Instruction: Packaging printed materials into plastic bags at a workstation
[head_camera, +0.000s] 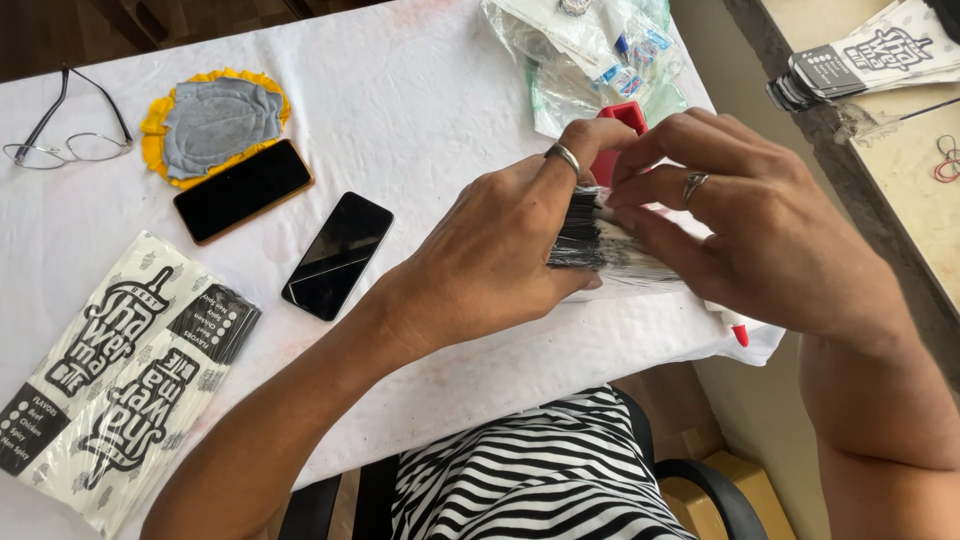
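Both hands close around one thick stack of flat black-and-white printed paper sleeves (590, 238) above the right part of the white table (420, 90). My left hand (490, 255) grips the stack's near end, a ring on one finger. Against the far side of the stack, my right hand (745, 220), also ringed, has its fingertips on the top edges. Behind the fingers a red object (622, 118) stands partly hidden.
Two dark phones (338, 255) (243, 190) lie at centre left, near a grey-and-yellow pad (213, 122) and glasses (65, 140). Printed sleeves (115, 375) lie at the front left. A clear plastic bag (590, 50) sits at the back. More sleeves (860, 55) rest on the right counter.
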